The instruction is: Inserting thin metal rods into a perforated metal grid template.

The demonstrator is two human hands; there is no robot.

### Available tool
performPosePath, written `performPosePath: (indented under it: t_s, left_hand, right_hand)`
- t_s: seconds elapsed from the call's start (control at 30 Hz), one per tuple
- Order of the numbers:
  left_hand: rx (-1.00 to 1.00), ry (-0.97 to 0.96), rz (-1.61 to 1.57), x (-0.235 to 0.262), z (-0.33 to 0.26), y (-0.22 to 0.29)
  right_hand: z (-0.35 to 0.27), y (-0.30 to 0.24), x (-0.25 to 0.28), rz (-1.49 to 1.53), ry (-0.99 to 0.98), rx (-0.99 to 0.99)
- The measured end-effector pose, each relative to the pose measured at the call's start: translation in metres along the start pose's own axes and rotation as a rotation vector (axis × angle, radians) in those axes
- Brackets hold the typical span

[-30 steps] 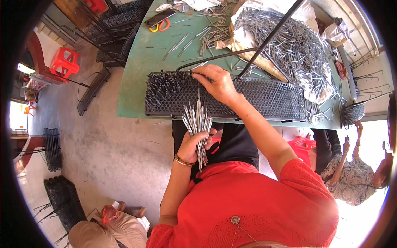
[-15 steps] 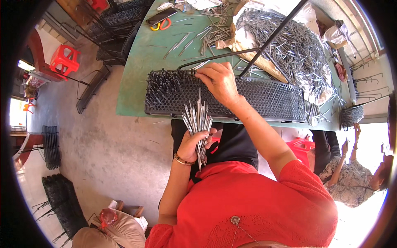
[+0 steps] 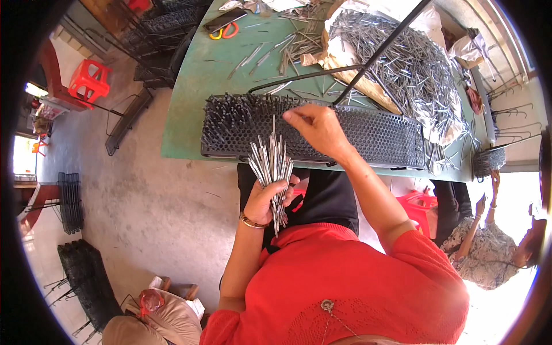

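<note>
A fanned bundle of thin metal rods [image 3: 269, 164] is gripped upright in my left hand [image 3: 265, 201], just off the table's near edge. One rod stands taller than the others. My right hand [image 3: 318, 131] is above a long black perforated rack [image 3: 379, 138], its thumb and fingers pinched together close to that taller rod's tip. Whatever may be between those fingertips is too small to make out. Dark rods [image 3: 227, 123] stand packed in the holes of the rack's left end and along its far edge, while the right part shows bare holes.
A large heap of loose rods [image 3: 397, 63] lies on sacking at the table's [image 3: 195, 109] far right. Scissors [image 3: 230, 30] and a phone [image 3: 224, 20] lie far left. The rack's black handle bar [image 3: 382, 52] rises over it. Another person [image 3: 486, 250] sits at right; a red stool [image 3: 90, 82] stands left.
My right hand has moved right and slightly nearer, away from the standing rods. My left hand and its bundle have shifted slightly left.
</note>
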State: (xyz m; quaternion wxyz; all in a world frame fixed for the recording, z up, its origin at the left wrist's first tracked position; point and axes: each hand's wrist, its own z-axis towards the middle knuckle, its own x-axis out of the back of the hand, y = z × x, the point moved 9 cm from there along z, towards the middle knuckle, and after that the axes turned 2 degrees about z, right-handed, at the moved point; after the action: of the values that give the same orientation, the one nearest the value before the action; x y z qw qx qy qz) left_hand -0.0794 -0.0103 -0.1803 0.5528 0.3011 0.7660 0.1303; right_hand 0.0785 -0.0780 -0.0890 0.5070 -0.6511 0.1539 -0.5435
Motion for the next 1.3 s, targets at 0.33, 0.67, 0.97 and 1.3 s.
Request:
performPosePath:
  t_s: [0.33, 0.67, 0.97, 1.3]
  left_hand:
    - [0.026, -0.027, 0.060, 0.000, 0.003, -0.005]
    - [0.038, 0.033, 0.055, 0.000, 0.004, -0.005]
    - [0.025, 0.034, 0.087, 0.000, 0.003, -0.002]
    - [-0.063, 0.022, 0.085, -0.001, 0.000, 0.008]
  right_hand:
    - [0.012, 0.021, -0.022, 0.573, -0.128, -0.153]
    - [0.021, -0.045, -0.009, 0.123, 0.397, 0.517]
    - [0.017, -0.052, -0.031, -0.215, 0.347, 0.695]
    - [0.006, -0.031, -0.015, 0.047, 0.066, 0.206]
